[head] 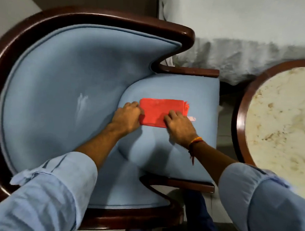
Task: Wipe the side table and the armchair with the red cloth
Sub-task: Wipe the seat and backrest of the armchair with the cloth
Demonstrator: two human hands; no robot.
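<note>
A folded red cloth point(157, 110) lies flat on the blue seat cushion of the armchair point(61, 86), which has a dark curved wooden frame. My left hand point(127, 116) grips the cloth's left edge, fingers curled around it. Its lower right part is pressed down and pinched by my right hand point(178, 124). A small white tag sticks out at the cloth's right side. The round side table point(240, 109), with a marble-like top and dark wooden rim, stands to the right of the chair.
A bed with a white cover point(249, 32) runs along the top right, close behind the chair's arm and the table. A narrow strip of floor separates the chair from the table. My legs stand at the bottom edge.
</note>
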